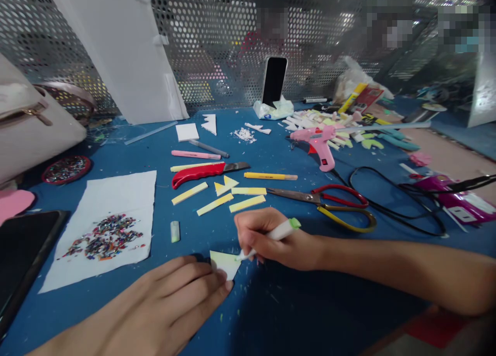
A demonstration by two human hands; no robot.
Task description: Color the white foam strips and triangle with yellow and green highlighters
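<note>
My right hand (267,237) is wrapped round a white marker (282,230) with a green end. Its tip touches the upper right edge of a small foam-like piece (227,263), tinted pale green along its top. My left hand (186,294) lies low over the table, its fingertips holding the piece's lower left side; the thumb is hidden. A marker cap (175,231) lies beyond the left hand. Pale yellow strips (215,204), a yellow zigzag piece (226,185) and large scissors (321,197) lie past the right hand.
A red-handled knife (201,173), pink marker (196,155) and yellow marker (270,176) lie farther back. A pink glue gun (318,141) and its cable stand right, near scraps. A paper sheet (116,190) with beads lies left. A phone (275,79) leans upright behind.
</note>
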